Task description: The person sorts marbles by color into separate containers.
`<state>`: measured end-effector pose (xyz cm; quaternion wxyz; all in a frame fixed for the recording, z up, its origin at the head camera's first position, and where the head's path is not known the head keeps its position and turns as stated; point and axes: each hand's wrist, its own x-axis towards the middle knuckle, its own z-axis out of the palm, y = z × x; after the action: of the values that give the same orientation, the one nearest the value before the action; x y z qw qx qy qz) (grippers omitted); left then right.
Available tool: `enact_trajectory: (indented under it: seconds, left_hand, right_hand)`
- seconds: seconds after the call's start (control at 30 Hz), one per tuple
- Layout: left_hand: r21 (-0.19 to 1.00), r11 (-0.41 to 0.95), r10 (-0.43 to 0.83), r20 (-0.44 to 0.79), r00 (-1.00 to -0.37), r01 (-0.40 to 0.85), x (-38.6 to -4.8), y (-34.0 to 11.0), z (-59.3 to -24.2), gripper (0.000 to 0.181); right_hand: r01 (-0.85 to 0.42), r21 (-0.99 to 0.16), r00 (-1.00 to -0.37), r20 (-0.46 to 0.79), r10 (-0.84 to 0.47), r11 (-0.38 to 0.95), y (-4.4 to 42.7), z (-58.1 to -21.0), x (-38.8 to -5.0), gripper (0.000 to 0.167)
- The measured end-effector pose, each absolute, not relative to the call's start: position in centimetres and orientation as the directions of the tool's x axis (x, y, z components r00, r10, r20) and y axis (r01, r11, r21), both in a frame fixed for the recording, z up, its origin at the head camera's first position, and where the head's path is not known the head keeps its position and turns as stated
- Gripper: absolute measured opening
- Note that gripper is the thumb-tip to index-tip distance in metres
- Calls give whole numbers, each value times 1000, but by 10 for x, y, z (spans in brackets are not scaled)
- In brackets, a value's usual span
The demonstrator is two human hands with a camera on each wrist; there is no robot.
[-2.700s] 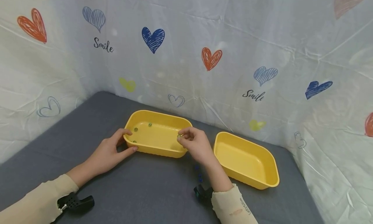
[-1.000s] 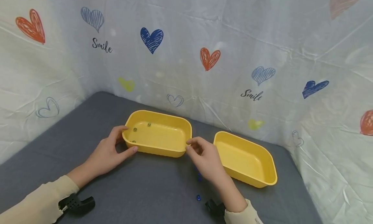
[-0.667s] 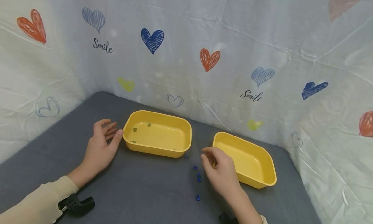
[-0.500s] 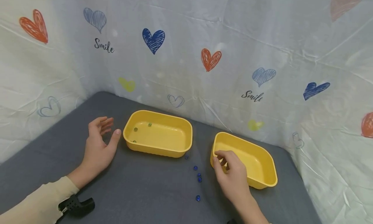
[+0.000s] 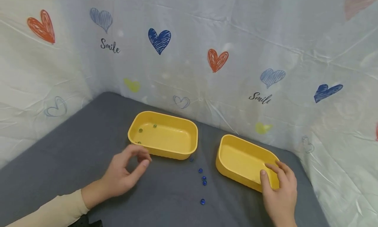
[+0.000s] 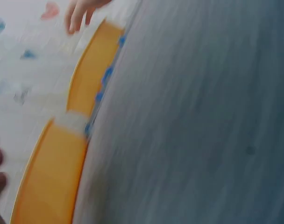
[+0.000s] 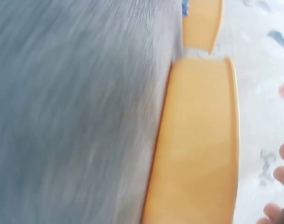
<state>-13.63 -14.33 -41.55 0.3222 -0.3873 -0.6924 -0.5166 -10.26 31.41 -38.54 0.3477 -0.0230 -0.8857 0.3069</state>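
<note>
Two yellow plastic trays stand on the table. In the left tray (image 5: 165, 150) lie small green beads (image 5: 140, 130); three show. Several small blue beads (image 5: 204, 178) lie in a loose line on the cloth between the trays. My left hand (image 5: 122, 172) hovers in front of the left tray's near left corner, fingers loosely bent, thumb apart, nothing visible in it. Beside the near right corner of the right tray (image 5: 236, 179), my right hand (image 5: 280, 191) has its thumb and fingers spread apart. No bead shows between them. Whether it touches the rim, I cannot tell.
Dark grey cloth (image 5: 159, 200) covers the table. A pale curtain (image 5: 189, 30) printed with hearts hangs close behind and at the sides. The trays stand a short gap apart near the back edge. Both wrist views are blurred.
My right hand, earlier pinching a green bead over the left tray, has moved right to the right tray. My left hand released the left tray, drew left, then came round in front.
</note>
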Motion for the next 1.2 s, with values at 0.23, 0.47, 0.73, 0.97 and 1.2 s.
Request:
enact_trajectory:
  seconds: [0.23, 0.47, 0.73, 0.97, 1.2]
  left_hand:
    - [695, 67, 524, 586, -618, 715, -114, -100, -424, 30]
    - [743, 189, 726, 334, -601, 641, -114, -54, -423, 17]
    - [706, 263, 797, 225, -560, 657, -131, -26, -427, 17]
    - [640, 248, 836, 237, -495, 727, -140, -15, -427, 16]
    - [611, 241, 842, 255, -476, 754, -141, -13, -430, 15]
  right_hand:
    - [124, -711, -844, 291, 450, 692, 356, -390, -98, 51]
    - [237, -810, -864, 77, 497, 537, 377, -408, -107, 65]
    - [208, -877, -890, 14, 455, 434, 382, -423, -113, 67]
    - [203, -862, -895, 29, 445, 464, 380, -425, -114, 67]
    - [244, -853, -889, -8, 457, 461, 382, -424, -115, 71]
